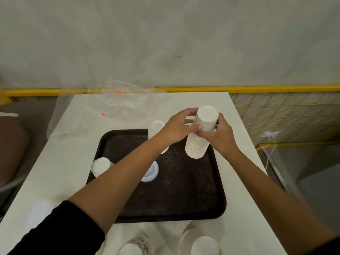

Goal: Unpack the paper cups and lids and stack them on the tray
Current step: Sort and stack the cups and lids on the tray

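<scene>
A tall stack of upside-down white paper cups (197, 146) stands at the far right of the black tray (184, 196). My left hand (176, 129) and my right hand (220, 135) both grip the top cup (207, 118) of that stack, one from each side. A second cup stack (156, 127) rises at the tray's far edge, partly hidden by my left arm. Another upside-down cup stack (101, 166) stands at the tray's left edge. A white lid (151, 172) lies on the tray beside my left forearm.
Crumpled clear plastic wrapping (117, 105) lies at the far left of the white table (60, 162). More white cups (204, 245) and a wrapped sleeve (136, 247) sit at the near edge. A yellow rail and mesh (285, 115) border the right side.
</scene>
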